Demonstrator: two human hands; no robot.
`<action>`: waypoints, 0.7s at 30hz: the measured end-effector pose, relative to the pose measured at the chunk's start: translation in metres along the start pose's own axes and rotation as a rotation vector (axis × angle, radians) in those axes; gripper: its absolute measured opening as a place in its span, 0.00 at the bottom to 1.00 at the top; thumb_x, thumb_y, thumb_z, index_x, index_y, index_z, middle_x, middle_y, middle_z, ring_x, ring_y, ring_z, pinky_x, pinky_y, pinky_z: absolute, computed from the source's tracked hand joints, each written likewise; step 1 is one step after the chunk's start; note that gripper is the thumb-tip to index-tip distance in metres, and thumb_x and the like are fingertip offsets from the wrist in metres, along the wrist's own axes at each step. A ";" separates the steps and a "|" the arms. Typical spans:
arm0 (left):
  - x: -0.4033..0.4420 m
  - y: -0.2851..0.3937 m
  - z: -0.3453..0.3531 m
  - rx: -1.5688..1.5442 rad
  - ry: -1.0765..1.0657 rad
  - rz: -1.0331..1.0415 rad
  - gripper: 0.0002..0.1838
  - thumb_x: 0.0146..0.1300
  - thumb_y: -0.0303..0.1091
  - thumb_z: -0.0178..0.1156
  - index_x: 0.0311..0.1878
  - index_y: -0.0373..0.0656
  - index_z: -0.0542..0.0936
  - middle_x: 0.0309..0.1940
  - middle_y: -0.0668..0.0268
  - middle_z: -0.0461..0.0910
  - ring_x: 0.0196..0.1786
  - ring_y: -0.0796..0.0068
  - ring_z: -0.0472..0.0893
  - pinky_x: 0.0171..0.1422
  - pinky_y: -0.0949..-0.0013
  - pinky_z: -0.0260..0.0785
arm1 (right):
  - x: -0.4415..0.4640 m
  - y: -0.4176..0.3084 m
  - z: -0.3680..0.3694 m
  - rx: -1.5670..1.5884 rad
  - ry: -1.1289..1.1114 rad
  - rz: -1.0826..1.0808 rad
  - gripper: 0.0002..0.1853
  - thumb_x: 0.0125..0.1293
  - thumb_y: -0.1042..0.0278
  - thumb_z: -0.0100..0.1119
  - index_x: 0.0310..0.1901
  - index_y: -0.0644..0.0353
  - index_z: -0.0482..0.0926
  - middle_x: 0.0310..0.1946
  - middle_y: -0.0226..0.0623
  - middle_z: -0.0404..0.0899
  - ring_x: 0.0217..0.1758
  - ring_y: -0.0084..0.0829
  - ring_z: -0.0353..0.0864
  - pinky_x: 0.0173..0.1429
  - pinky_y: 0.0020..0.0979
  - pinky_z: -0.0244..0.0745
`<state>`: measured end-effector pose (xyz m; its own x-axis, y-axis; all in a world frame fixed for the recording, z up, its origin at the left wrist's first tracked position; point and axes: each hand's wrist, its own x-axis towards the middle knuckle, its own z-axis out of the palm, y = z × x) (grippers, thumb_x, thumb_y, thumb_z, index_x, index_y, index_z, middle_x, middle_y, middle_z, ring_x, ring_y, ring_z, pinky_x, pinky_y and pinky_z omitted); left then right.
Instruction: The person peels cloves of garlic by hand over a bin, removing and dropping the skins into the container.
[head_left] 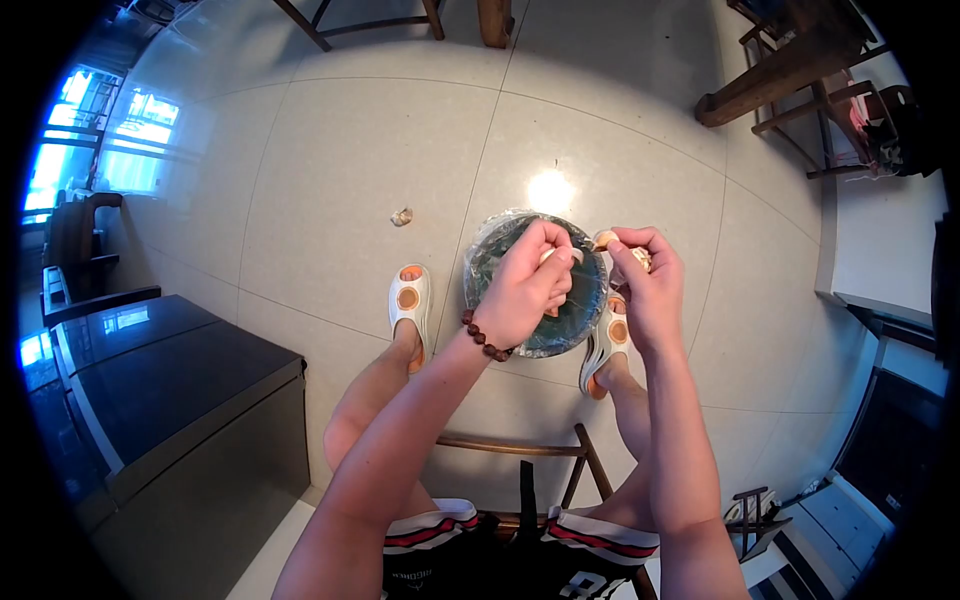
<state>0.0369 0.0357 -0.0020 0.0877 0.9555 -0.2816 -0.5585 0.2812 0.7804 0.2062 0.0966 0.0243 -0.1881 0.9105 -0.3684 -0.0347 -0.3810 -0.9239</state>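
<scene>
My left hand (530, 275), with a brown bead bracelet (484, 336) at its wrist, is closed over the bin. Its curled fingers and thumb grip a small whitish piece (572, 254) that looks like garlic, mostly hidden. Just to the right, my right hand (647, 280) pinches a pale, brownish-edged piece (604, 240), also like garlic, between thumb and forefinger. Another cream and tan lump (641, 259) shows within its curled fingers. Below both hands stands a round bin (480, 250) lined with a thin plastic bag; my left hand covers much of its opening.
A small tan and white lump (401, 217) lies on the tiled floor (360, 150), left of the bin. My sandalled feet flank the bin. A dark cabinet (200, 400) stands at left, wooden furniture legs (740, 100) at upper right.
</scene>
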 end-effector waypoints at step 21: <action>0.001 0.015 0.018 0.778 0.105 0.491 0.16 0.67 0.31 0.67 0.57 0.39 0.83 0.41 0.58 0.88 0.41 0.71 0.88 0.46 0.70 0.78 | -0.006 -0.004 -0.001 0.565 -0.410 0.333 0.09 0.77 0.66 0.57 0.43 0.63 0.80 0.29 0.29 0.79 0.20 0.12 0.63 0.26 0.22 0.59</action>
<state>0.0437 0.0429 0.0195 -0.1091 0.9809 0.1608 0.2012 -0.1367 0.9700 0.2083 0.0925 0.0299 -0.6213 0.6430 -0.4479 -0.3876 -0.7489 -0.5375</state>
